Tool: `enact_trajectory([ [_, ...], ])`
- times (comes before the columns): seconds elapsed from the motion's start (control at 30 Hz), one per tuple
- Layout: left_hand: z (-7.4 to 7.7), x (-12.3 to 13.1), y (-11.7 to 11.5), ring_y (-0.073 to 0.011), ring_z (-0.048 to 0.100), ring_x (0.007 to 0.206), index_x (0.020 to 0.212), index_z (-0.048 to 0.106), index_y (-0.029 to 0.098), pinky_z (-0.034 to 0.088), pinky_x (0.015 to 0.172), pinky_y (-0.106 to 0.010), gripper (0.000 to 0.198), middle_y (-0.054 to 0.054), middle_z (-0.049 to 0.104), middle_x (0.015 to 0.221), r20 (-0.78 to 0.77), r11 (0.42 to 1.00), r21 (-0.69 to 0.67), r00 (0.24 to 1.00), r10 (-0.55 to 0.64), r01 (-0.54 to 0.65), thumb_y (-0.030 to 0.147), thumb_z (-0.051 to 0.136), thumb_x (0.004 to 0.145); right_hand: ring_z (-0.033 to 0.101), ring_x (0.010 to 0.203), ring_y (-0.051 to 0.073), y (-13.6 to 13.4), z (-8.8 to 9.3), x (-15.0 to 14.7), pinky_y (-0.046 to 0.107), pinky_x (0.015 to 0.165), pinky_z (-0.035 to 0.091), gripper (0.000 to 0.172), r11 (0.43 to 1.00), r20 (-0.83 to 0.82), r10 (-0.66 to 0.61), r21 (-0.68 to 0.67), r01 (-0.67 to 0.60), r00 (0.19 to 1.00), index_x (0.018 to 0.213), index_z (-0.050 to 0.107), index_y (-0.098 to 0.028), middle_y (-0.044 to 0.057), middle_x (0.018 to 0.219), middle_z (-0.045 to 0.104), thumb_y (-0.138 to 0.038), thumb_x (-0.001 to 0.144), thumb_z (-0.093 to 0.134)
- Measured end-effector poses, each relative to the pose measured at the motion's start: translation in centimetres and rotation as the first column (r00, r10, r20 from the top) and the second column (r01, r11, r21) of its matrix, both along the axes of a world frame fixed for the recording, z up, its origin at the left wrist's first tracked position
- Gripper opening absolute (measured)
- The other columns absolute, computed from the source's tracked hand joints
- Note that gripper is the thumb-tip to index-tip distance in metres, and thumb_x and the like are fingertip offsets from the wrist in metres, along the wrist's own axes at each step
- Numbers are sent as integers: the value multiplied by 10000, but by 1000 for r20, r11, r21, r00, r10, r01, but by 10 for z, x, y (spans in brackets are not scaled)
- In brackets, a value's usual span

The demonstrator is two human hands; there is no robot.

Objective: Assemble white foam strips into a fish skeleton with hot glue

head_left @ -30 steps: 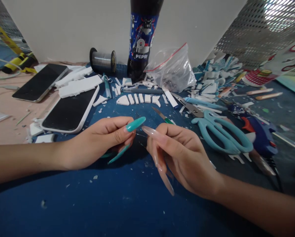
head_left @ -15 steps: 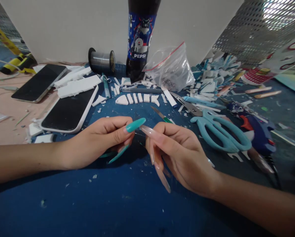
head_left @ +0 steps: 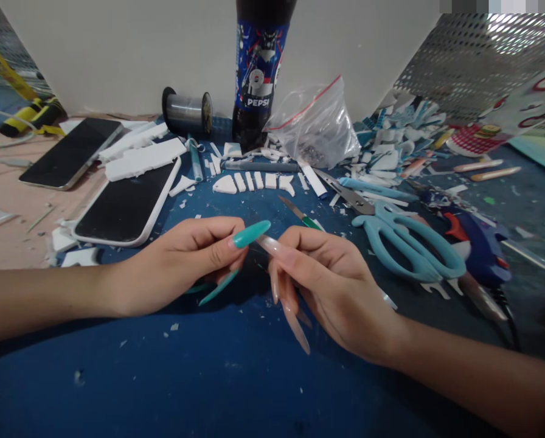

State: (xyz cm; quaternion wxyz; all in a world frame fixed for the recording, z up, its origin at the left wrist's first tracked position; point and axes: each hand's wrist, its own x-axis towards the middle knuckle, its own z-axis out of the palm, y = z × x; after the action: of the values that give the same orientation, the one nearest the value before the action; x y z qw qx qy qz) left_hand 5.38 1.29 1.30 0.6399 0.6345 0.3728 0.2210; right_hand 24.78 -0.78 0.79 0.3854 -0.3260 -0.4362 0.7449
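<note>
My left hand [head_left: 204, 258], with long teal nails, is closed in a pinch above the blue tabletop [head_left: 163, 377]. My right hand [head_left: 329, 280], with long pale glossy nails, pinches right beside it, and the thumbnails of both nearly meet. Whatever lies between the fingertips is too small or hidden to make out. Just beyond the hands is a craft knife [head_left: 302, 215] with a green handle. Behind it, white foam pieces [head_left: 250, 182] lie in a row shaped like a fish skeleton.
Light-blue scissors [head_left: 404, 240] and a blue glue gun [head_left: 485, 249] lie at right. Two phones [head_left: 124, 210] are at left. Behind stand a Pepsi bottle [head_left: 261, 79], a spool of clear line [head_left: 187, 114] and a zip bag [head_left: 320, 131]. Foam scraps [head_left: 391, 140] are heaped at the back right.
Both hands stay pinched together in almost the same place. My right thumb and hanging fingers have shifted very slightly left. Nothing on the table has moved.
</note>
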Motion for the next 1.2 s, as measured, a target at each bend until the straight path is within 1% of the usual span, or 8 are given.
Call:
enact_trajectory([
  [0.23,0,-2,-1,-54,345,495,670,478,177,291,458,-169,343,56,438,587,68,1000,-24,998,-1,3,377,455,948,487,329,41,0,-1,-1,131,288,331,275,1000,26,7,2,-7,1000,646,583,-161,-47,460,570,-279,893,611],
  [0.53,-2,-1,0,-57,387,508,670,503,176,320,474,-172,388,55,466,593,147,1000,-31,989,0,5,500,517,882,514,382,40,3,-2,-3,146,383,386,265,997,67,43,60,-47,997,697,552,-163,-53,490,585,-322,903,601],
  [0.67,1,2,-1,-69,474,591,644,509,168,401,566,-174,390,29,539,654,136,999,31,990,-32,28,482,552,871,554,433,69,4,-3,-3,173,420,421,278,994,62,53,89,-58,997,701,558,-169,-46,506,595,-381,846,666],
  [0.77,2,4,-2,-73,484,600,661,515,167,412,565,-173,301,28,541,667,111,998,56,993,-40,34,370,605,865,558,450,66,4,-6,-3,170,436,429,257,995,30,61,72,-63,998,712,568,-170,-51,518,590,-363,845,671],
  [0.87,0,3,-3,-74,497,600,687,515,169,418,563,-172,217,26,541,672,106,995,79,992,-64,56,254,576,877,570,454,64,4,-9,-4,161,430,433,231,996,0,67,55,-67,998,726,574,-171,-54,541,595,-339,855,664],
  [0.97,-2,2,-4,-82,516,626,695,524,170,436,588,-181,184,18,557,691,89,991,115,993,-78,68,204,560,871,545,444,41,5,-10,-4,139,447,444,231,998,-71,38,43,-35,997,714,567,-170,-63,537,594,-321,852,674],
  [1.1,-1,-1,-5,-65,472,559,676,540,171,400,528,-168,200,37,547,628,8,977,202,997,-72,69,232,600,856,515,407,33,4,-8,-2,121,399,421,230,999,-107,15,32,-11,994,717,590,-171,-58,518,598,-298,909,603],
  [1.2,-2,-5,-6,-69,483,520,662,564,173,391,488,-177,230,34,573,589,-74,942,334,997,-19,43,298,641,838,511,377,37,2,-5,1,128,372,418,269,999,-94,-13,31,16,996,678,599,-165,-53,499,589,-282,919,584],
])
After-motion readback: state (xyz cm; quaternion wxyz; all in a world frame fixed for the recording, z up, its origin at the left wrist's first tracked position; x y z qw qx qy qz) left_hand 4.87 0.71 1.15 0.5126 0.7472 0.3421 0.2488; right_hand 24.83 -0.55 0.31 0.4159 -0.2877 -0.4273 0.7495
